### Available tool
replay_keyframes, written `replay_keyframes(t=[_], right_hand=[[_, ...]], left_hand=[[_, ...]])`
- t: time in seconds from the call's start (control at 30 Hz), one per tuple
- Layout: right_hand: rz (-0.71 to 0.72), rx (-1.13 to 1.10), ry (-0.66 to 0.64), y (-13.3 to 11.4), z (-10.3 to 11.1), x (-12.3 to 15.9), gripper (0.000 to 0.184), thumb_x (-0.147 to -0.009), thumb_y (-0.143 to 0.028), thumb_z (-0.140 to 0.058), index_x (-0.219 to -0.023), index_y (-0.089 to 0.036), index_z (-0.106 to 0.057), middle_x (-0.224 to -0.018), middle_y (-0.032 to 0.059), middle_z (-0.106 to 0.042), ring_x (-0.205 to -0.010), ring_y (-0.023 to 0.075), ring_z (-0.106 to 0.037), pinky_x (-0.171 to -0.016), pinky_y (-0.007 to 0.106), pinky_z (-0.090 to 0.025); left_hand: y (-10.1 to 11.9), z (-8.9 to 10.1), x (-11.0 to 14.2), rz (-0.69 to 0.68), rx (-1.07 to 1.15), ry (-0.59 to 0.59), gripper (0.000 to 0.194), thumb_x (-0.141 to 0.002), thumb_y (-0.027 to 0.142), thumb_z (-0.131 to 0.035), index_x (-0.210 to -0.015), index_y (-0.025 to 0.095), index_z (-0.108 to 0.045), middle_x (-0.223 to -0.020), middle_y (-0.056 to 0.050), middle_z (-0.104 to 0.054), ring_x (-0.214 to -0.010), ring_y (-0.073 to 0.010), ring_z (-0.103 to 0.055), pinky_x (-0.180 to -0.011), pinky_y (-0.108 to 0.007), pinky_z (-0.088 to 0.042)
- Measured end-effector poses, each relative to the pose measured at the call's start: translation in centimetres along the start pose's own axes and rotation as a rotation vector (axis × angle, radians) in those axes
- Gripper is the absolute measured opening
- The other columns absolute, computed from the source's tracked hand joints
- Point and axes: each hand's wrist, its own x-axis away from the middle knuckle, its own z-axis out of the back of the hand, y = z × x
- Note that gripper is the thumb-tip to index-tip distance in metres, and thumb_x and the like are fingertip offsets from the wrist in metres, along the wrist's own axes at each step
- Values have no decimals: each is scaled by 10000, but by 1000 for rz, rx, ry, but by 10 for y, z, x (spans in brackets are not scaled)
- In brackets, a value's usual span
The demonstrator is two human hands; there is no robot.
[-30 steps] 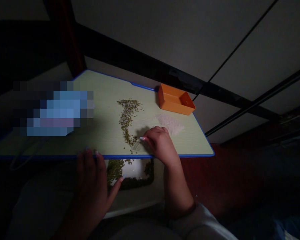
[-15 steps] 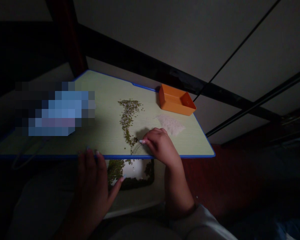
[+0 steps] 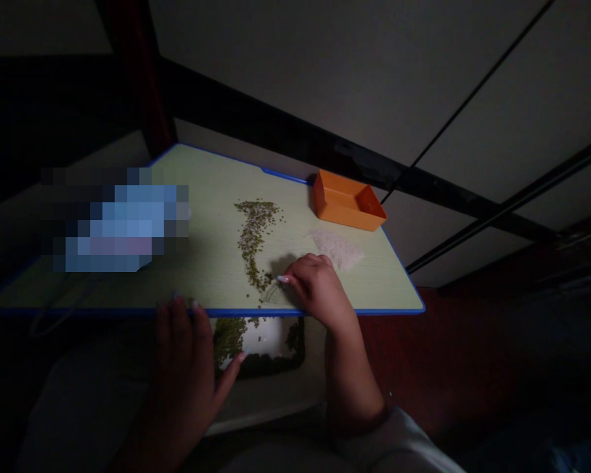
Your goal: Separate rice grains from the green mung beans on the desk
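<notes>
1. Change since the earlier frame: the whole view shifts slightly. Relative to the orange box (image 3: 349, 215), the right hand (image 3: 320, 289) sits marginally closer. The grain strip and pale pile keep their places.
2. Risk, spillage: beans at the lower end of the grain strip (image 3: 249, 240) can roll off the tabletop (image 3: 209, 180) on the side away from the orange box. Probable cause: a sweep carried too far toward the person.
3. Risk, mixing: green beans can enter the pale pile (image 3: 339, 248) just on the near side of the orange box. Probable cause: beans dragged or dropped by the right hand, which lies beside that pile.
4. Position of grains: the strip of small green beans and pale, rice-like grains lies left of the orange box and nearer the person. Its lower end is just left of the right fingertips; the pale pile is between the right hand and the box.
5. Right hand: fingers curled inward, thumb near forefinger. Whether a grain is gripped cannot be determined.
6. Left hand (image 3: 184, 374): open, fingers spread at the near edge, left of the orange box and well apart from it; no held object visible.
</notes>
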Motion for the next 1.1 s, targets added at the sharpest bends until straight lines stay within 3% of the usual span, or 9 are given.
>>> replay_keyframes(t=[0.37,0.63,0.87,1.1], right_hand=[[10,-20,8,-2,0,2,218,-1039,-254,-604,-857,-196,-711,-873,62,-747,-916,228,-616,-875,361,-361],[-40,2,91,-2,0,2,193,-1025,-230,-611,-864,-198,-713,-889,75,-747,-901,234,-614,-857,362,-370],[-9,43,74,-7,-3,-3,205,-1033,-262,-613,-873,-208,-729,-906,76,-750,-912,231,-598,-853,358,-355],[14,53,11,-6,-2,-4,218,-1046,-280,-603,-896,-208,-745,-903,68,-746,-929,229,-598,-861,355,-350]], left_hand=[[1,0,2,-2,-29,16,931,-986,406,-502,-1659,103,65,-1782,-223,93,-1637,-469,3,-1239,-723,-282],[2,0,1,-6,-19,24,930,-990,426,-497,-1661,107,62,-1784,-208,100,-1637,-467,6,-1244,-729,-270],[2,-1,0,-3,-6,31,944,-983,426,-501,-1661,140,90,-1785,-176,137,-1633,-482,14,-1239,-743,-272],[3,1,-1,-26,-12,50,921,-995,422,-485,-1657,92,62,-1786,-174,132,-1641,-454,33,-1270,-715,-225]])
